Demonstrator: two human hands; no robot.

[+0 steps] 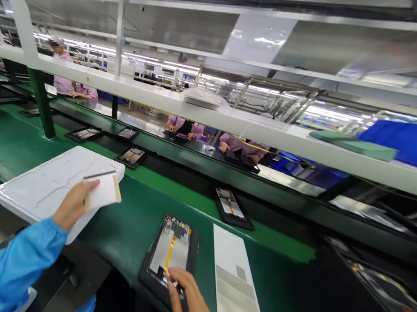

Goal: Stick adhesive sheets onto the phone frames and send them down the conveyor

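My left hand [73, 203] grips a flat white battery [102, 192] with a dark strip along one edge and tan ends. It is raised over a white plastic-wrapped package [52, 177] at the bench edge. My right hand [190, 298] is closed around a dark, slim tool [182, 299], its exact kind partly hidden by the fingers. The fingertips are at the lower end of an opened tablet [162, 254], beside its orange flat cable [169, 257]. The tablet lies in a black tray [192, 258], showing a circuit board at its far end.
Right of the tablet lies a white sheet with grey patches [232, 256]. More opened tablets in black trays, such as one tablet [230, 202], rest along the green line. A white shelf beam [155, 96] crosses above. Several co-workers in pink [184, 126] sit opposite.
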